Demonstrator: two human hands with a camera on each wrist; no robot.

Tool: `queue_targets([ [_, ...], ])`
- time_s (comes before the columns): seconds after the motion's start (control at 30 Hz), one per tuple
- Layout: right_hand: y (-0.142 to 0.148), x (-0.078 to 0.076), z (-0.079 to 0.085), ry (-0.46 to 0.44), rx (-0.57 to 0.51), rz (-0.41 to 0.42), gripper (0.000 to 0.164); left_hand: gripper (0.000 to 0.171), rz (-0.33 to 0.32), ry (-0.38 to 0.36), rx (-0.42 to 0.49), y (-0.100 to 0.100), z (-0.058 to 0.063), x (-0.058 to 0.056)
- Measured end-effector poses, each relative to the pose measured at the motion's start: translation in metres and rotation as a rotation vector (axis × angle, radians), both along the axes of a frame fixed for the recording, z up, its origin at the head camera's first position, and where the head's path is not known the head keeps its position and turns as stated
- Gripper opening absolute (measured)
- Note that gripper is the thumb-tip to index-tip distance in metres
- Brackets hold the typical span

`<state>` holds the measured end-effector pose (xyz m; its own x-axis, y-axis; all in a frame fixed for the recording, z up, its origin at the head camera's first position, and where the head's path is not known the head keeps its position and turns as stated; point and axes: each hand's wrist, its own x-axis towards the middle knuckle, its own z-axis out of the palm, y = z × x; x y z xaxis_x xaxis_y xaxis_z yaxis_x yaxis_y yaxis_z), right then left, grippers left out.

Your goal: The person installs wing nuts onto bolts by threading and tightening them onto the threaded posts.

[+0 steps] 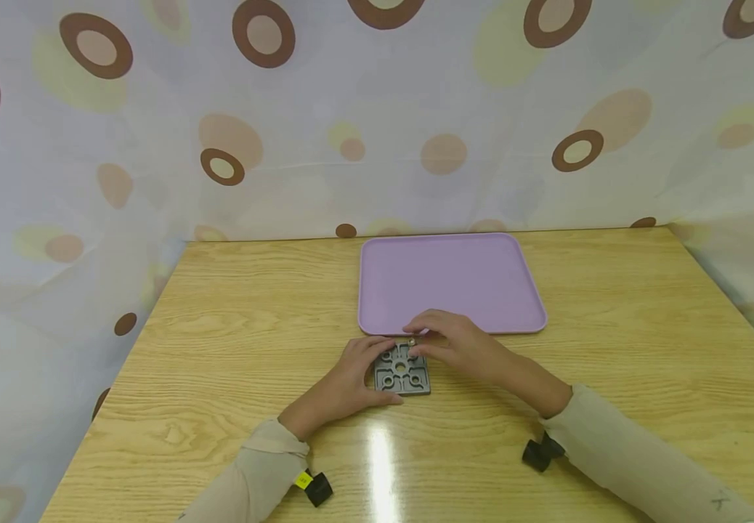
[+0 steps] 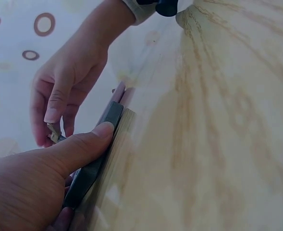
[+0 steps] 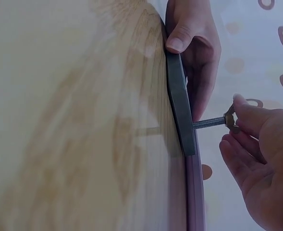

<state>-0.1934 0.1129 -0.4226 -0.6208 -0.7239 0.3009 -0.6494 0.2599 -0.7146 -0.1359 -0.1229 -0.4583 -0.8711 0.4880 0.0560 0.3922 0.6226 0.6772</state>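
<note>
A grey square metal plate (image 1: 402, 377) with ribs and several round holes lies flat on the table. My left hand (image 1: 349, 379) grips it from the left, thumb along the near edge and fingers at the far edge. From the plate's far right corner rises a threaded rod (image 3: 209, 123), seen side-on in the right wrist view. At its top sits a brass-coloured wing nut (image 3: 230, 120), pinched between the thumb and fingers of my right hand (image 1: 458, 347). The rod's lower end is hidden by the plate's side (image 3: 180, 103).
A lilac tray (image 1: 442, 283) lies just beyond the plate, close to its far edge. The wood-grain table (image 1: 253, 312) reaches back to a patterned cloth (image 1: 377, 189) hanging behind and at both sides. Black wrist devices (image 1: 537, 455) hang under both sleeves.
</note>
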Motion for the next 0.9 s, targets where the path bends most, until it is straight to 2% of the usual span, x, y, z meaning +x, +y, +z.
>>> queue_targets([
  [0.73,0.0080,0.0006,0.0015,0.060,0.006,-0.059,0.018,0.091,0.007,0.013,0.005,0.0000,-0.0017,-0.0002],
  [0.9,0.0095,0.0022,0.0044,0.047,0.020,-0.076,0.013,0.090,0.006,0.011,0.003,0.0005,-0.0011,0.0000],
])
